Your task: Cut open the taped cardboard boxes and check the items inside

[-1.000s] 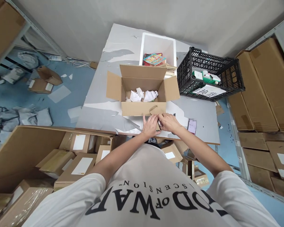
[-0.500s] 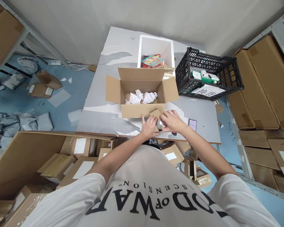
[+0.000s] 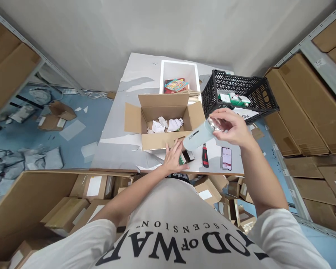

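A pale blue bottle (image 3: 197,136) with a shiny silver cap is tilted over the table, its cap end gripped in the fingers of my right hand (image 3: 234,127). My left hand (image 3: 173,156) rests around a small open box (image 3: 188,156), which shows some green and a dark inside. The bottle's lower end is just above this box. Behind them stands an open cardboard box (image 3: 168,142), flaps spread, with crumpled white paper (image 3: 158,127) inside. To the right lie a red and black utility knife (image 3: 205,156) and a phone (image 3: 226,158) with its screen lit.
At the back of the table (image 3: 112,149) sit a white foam box (image 3: 197,79) with colourful packages and a black plastic crate (image 3: 212,91) holding green and white boxes. A big carton (image 3: 44,175) full of boxes is at the lower left. Shelves with cartons (image 3: 288,123) line the right.
My right hand has lifted the bottle up and to the right, out of the small box. My left hand has stayed at that box. The knife now shows fully.
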Demonstrator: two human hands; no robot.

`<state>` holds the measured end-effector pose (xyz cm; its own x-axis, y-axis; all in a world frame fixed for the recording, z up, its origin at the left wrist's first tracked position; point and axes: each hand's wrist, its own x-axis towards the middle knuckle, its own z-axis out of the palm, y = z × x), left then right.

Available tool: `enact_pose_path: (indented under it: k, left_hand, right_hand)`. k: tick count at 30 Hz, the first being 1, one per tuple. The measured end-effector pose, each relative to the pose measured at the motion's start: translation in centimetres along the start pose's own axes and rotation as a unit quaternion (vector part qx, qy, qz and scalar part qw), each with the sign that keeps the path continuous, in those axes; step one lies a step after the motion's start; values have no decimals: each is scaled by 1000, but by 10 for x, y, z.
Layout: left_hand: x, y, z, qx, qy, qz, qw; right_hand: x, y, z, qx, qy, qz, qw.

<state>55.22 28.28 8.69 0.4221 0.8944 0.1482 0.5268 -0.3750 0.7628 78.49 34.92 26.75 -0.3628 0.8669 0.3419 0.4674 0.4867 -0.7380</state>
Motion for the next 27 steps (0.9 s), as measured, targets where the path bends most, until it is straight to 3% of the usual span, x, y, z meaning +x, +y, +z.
enact_pose_path:
  k: [2,3,4,6,8,10,14,18,23,25,27]
  left_hand:
    - [12,11,-16,-155,38,-20,987]
    - [19,18,-24,-253,31,-42,966]
    - [25,25,-32,-356,-1,-69,932]
    - [34,37,-44,-533,-103,-122,831]
    - [35,47,-50,-634,-174,-153,738]
    - [30,54,-49,-678,-168,-161,698]
    - [16,56,-33,-689,-39,-183,700]
    - [12,53,-19,-680,60,-212,699]
    - [11,56,-15,-671,62,-220,705]
    - [10,58,-17,-675,35,-216,705]
    - [10,59,-21,-695,-28,-220,684]
  right_hand:
    - [15,6,-12,69,37,-20,997]
    - [22,10,-15,100,57,-29,993]
    - [29,13,-17,130,78,-34,988]
    - [41,17,-15,179,112,-24,977]
    - [49,19,-5,218,131,10,967]
    - [51,19,10,249,132,46,958]
    - [46,21,42,313,109,98,938]
    - [39,28,57,321,92,203,921]
    - [39,34,59,309,86,238,917]
    - [39,35,58,301,79,231,922]
    - [38,36,58,289,67,215,930]
